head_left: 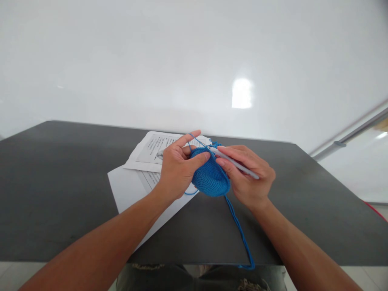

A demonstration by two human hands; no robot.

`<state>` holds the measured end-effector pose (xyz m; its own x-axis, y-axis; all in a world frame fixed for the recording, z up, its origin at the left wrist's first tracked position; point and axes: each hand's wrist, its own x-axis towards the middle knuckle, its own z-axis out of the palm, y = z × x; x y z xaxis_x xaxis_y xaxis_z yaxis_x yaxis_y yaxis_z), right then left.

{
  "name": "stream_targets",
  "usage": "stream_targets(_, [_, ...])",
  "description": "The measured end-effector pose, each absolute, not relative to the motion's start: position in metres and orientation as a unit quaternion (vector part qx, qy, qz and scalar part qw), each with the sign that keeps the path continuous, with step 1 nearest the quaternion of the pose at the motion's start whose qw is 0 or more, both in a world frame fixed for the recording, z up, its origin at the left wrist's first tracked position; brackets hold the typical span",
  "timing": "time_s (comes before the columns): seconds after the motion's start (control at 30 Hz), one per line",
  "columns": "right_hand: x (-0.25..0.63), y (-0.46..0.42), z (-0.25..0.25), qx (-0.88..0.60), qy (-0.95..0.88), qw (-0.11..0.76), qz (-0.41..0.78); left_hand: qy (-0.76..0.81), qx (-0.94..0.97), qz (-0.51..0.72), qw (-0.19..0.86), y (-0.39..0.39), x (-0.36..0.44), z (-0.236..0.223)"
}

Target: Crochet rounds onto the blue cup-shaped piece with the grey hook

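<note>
A round blue crochet piece (210, 178) is held above the dark table (60, 194). My left hand (177, 165) pinches its left rim with thumb and fingers, and a strand of blue yarn (197, 140) runs over the raised index finger. My right hand (248, 176) grips a white crochet hook (235, 163) whose tip sits in the piece's top edge. A blue yarn tail (241, 232) hangs from the piece down past the table's near edge.
Printed paper sheets (151, 151) lie on the table under my hands, on a larger blank white sheet (127, 190). A white wall rises behind the table. A metal rail (348, 139) runs at the right.
</note>
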<state>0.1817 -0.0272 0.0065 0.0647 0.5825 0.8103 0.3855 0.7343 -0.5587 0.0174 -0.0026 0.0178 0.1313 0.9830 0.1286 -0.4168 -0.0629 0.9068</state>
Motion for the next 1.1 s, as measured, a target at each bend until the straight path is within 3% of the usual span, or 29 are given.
stream_targets(0.17, [0.182, -0.022, 0.003, -0.363, -0.551, 0.679, 0.322, 0.326, 0.468, 0.576, 0.586, -0.001, 0.016, 0.016])
stream_targets(0.3, [0.187, -0.020, 0.006, -0.348, -0.532, 0.666, 0.389, 0.344, 0.479, 0.565, 0.578, -0.001, 0.016, 0.016])
stream_targets(0.4, [0.188, -0.020, 0.007, -0.362, -0.557, 0.666, 0.340, 0.353, 0.473, 0.563, 0.578, -0.001, 0.016, 0.017])
stream_targets(0.57, [0.184, -0.025, 0.006, -0.337, -0.694, 0.633, 0.062, 0.349, 0.438, 0.568, 0.603, -0.002, 0.017, 0.020])
stream_targets(0.63, [0.182, -0.028, 0.007, -0.327, -0.715, 0.618, 0.013, 0.341, 0.418, 0.565, 0.625, -0.002, 0.016, 0.022])
stream_targets(0.73, [0.183, -0.029, 0.007, -0.339, -0.703, 0.624, 0.037, 0.329, 0.404, 0.559, 0.645, -0.002, 0.015, 0.024])
stream_targets(0.93, [0.190, -0.024, 0.009, -0.345, -0.651, 0.638, 0.223, 0.345, 0.452, 0.556, 0.606, -0.002, 0.014, 0.020])
stream_targets(1.1, [0.196, -0.022, 0.012, -0.349, -0.644, 0.632, 0.253, 0.371, 0.487, 0.553, 0.565, -0.002, 0.015, 0.016])
